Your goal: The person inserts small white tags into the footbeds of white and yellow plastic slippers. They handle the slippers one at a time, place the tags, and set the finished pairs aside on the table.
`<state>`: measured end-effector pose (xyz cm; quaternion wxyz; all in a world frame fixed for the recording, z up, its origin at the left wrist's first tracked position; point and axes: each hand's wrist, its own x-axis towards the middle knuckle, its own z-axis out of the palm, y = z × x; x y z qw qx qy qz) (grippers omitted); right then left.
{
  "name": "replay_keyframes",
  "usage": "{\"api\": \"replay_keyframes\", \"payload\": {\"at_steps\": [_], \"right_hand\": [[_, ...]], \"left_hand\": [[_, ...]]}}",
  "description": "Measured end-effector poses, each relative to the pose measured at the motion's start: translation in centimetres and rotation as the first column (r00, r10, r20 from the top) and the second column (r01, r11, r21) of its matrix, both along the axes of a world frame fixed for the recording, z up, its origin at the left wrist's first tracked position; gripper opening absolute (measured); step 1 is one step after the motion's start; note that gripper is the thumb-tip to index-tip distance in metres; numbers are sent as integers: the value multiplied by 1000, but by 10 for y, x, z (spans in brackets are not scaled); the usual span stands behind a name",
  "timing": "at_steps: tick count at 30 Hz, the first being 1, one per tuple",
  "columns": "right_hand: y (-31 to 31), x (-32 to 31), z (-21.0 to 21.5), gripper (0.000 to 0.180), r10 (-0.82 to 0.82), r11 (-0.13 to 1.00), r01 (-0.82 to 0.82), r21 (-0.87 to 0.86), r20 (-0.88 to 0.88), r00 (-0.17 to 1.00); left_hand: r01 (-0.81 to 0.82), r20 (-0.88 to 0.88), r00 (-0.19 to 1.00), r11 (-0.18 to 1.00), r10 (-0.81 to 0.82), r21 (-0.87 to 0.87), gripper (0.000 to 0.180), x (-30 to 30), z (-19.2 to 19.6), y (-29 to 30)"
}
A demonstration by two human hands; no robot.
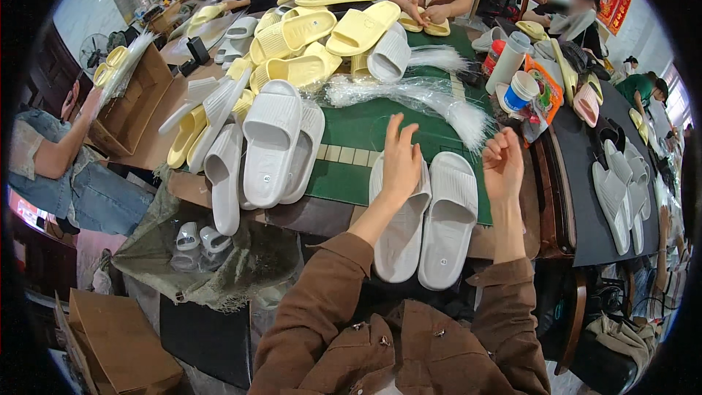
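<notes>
A pair of white ribbed slide sandals point(439, 223) lies side by side on the near edge of the green mat point(358, 132). My left hand point(401, 159) hovers above the left sandal, fingers spread, holding nothing. My right hand point(503, 164) is raised just right of the right sandal, fingers loosely curled, with nothing in it. A bundle of clear plastic bags point(420, 95) lies on the mat just beyond both hands.
Heaps of white slides point(267, 143) and yellow slides point(307, 36) cover the table's left and far side. Cups and bottles point(515, 77) stand at the right, more white slides point(621, 190) on a dark table. Other people sit around; cardboard boxes point(121, 340) and a sack point(212, 249) are at left.
</notes>
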<state>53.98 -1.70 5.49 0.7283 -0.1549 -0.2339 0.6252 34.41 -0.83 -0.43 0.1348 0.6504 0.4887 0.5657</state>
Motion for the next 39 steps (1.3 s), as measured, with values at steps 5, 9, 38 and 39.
{"api": "replay_keyframes", "payload": {"at_steps": [5, 9, 38, 39], "right_hand": [[-27, 0, 30, 10, -449, 894, 396, 211, 417, 790], [-48, 8, 47, 12, -598, 799, 493, 344, 382, 704], [-102, 383, 12, 63, 171, 411, 821, 396, 851, -497], [-97, 378, 11, 63, 209, 431, 817, 383, 839, -503]], "left_hand": [[-21, -102, 995, 1000, 22, 14, 58, 2, 7, -4], [-23, -34, 999, 1000, 24, 13, 59, -1, 8, -3], [301, -27, 954, 953, -300, 35, 21, -5, 63, -42], [310, -58, 950, 950, -308, 36, 21, -8, 68, -53]]}}
